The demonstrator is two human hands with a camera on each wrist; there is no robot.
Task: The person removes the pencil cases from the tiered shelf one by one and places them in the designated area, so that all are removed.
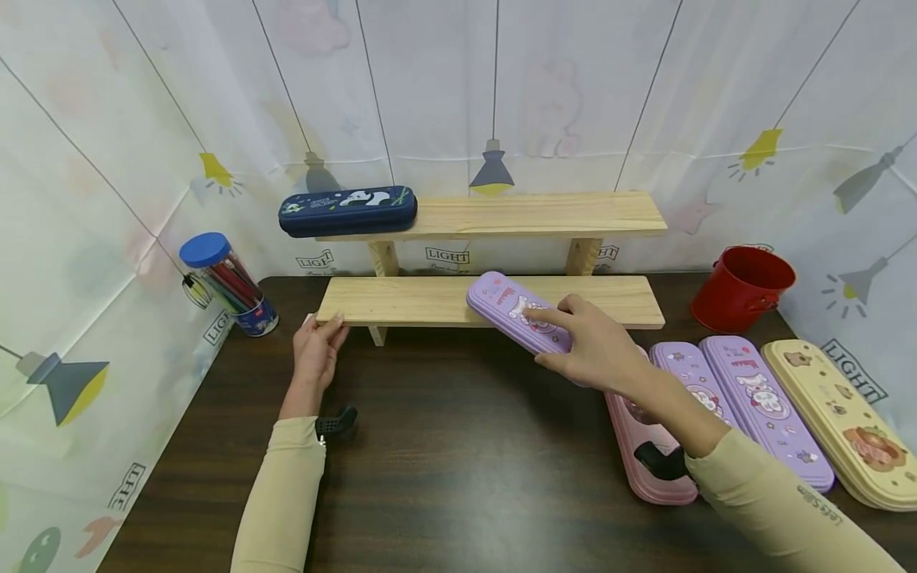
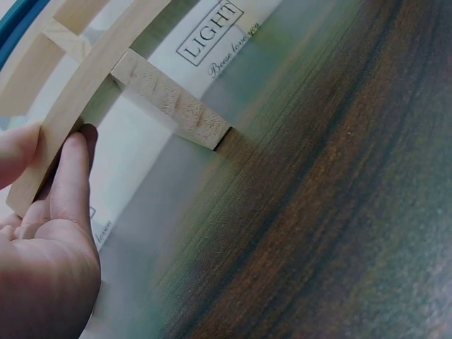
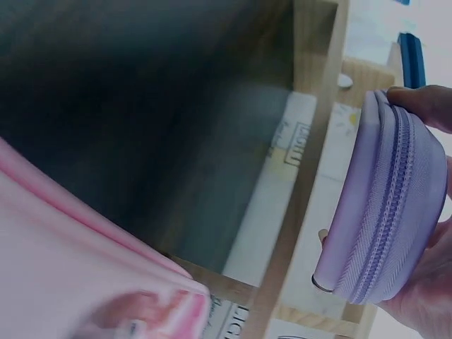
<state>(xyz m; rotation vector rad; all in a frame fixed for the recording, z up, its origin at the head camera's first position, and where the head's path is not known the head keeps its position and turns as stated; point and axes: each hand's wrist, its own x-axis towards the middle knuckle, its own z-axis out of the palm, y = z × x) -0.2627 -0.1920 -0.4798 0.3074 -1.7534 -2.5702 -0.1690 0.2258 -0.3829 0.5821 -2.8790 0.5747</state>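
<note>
My right hand (image 1: 598,342) grips a purple zippered pencil case (image 1: 510,306) with a cartoon print, tilted over the front of the lower board. In the right wrist view, the zipper side of the case (image 3: 385,212) shows between thumb and fingers. At the left end of the two-tier wooden shelf (image 1: 415,298), my left hand (image 1: 315,350) pinches the lower board, thumb on one face and fingers on the other, as the left wrist view shows. A navy panda pencil case (image 1: 347,213) lies on the upper board's left end.
On the table's right lie a pink case (image 1: 666,477), two purple cases (image 1: 770,410) and a cream case (image 1: 841,422). Behind them stands a red bucket (image 1: 734,294). A blue-lidded tub of pens (image 1: 229,282) is at the back left. A printed curtain (image 1: 444,103) hangs behind the shelf.
</note>
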